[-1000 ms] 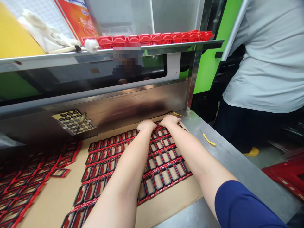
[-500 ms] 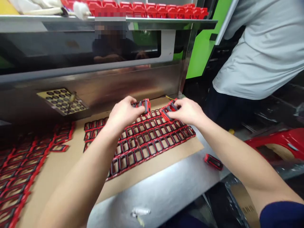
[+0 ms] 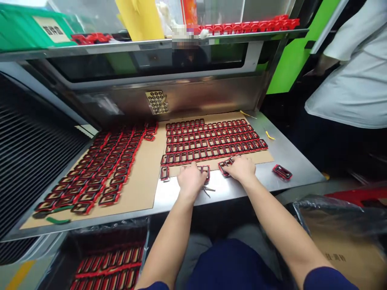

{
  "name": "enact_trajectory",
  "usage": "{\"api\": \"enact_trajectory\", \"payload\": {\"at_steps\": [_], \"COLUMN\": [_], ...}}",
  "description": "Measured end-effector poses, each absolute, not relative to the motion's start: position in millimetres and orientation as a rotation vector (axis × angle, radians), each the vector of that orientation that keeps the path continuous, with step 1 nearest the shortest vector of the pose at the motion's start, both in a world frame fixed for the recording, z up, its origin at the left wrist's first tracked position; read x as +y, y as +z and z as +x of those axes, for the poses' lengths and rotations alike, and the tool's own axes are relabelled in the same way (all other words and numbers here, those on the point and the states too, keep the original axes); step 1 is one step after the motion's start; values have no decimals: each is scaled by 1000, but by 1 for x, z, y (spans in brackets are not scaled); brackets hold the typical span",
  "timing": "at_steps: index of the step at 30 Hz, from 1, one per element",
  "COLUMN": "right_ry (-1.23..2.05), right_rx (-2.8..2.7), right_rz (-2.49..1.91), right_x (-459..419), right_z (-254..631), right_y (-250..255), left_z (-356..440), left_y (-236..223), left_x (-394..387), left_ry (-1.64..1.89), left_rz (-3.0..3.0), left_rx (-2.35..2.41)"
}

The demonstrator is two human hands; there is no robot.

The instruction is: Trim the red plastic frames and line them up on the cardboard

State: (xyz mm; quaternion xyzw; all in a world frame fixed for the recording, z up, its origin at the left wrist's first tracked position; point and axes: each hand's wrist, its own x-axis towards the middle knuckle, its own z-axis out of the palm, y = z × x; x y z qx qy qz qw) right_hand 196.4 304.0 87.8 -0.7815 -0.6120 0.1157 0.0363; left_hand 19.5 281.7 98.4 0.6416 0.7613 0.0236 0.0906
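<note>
My left hand (image 3: 191,181) is closed on small red-and-black rectangular frames (image 3: 206,170) at the front edge of the cardboard; its fingers hide part of them. To its right, my right hand (image 3: 242,167) grips another few red-and-black frames (image 3: 223,167), low over the cardboard's edge. Just behind both hands, several rows of similar frames (image 3: 198,154) lie on the cardboard sheet (image 3: 142,193). A single frame (image 3: 164,173) stands apart to the left of my left hand. Thin metal pliers or tweezers (image 3: 208,190) lie close below it, partly hidden.
More frames (image 3: 121,169) fill the left of the table. One lone frame (image 3: 282,172) and a yellow-handled tool (image 3: 269,135) lie on the metal at right. A bin (image 3: 145,241) with frames stands below left, a plastic-lined box (image 3: 347,241) below right. A person (image 3: 350,80) stands at right.
Both hands, with frames in them, have come from the back right of the rows to the front edge of the cardboard. My view has widened and turned left.
</note>
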Motion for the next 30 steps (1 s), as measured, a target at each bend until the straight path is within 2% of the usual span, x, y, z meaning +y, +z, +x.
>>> {"api": "enact_trajectory", "payload": {"at_steps": [17, 24, 27, 30], "right_ry": [506, 445, 410, 415], "right_rx": [-1865, -1982, -2009, -2030], "right_rz": [-2381, -2242, -2200, -2115], "right_x": [310, 293, 317, 377], "right_z": [131, 148, 165, 173], "right_y": [103, 124, 142, 154], "left_z": [7, -8, -38, -74], "left_y": [98, 129, 152, 170], "left_x": [291, 276, 301, 365], "left_ry": [96, 164, 273, 422], "left_rz": [1813, 1856, 1834, 1808], "left_rx": [2404, 2380, 2335, 2285]}}
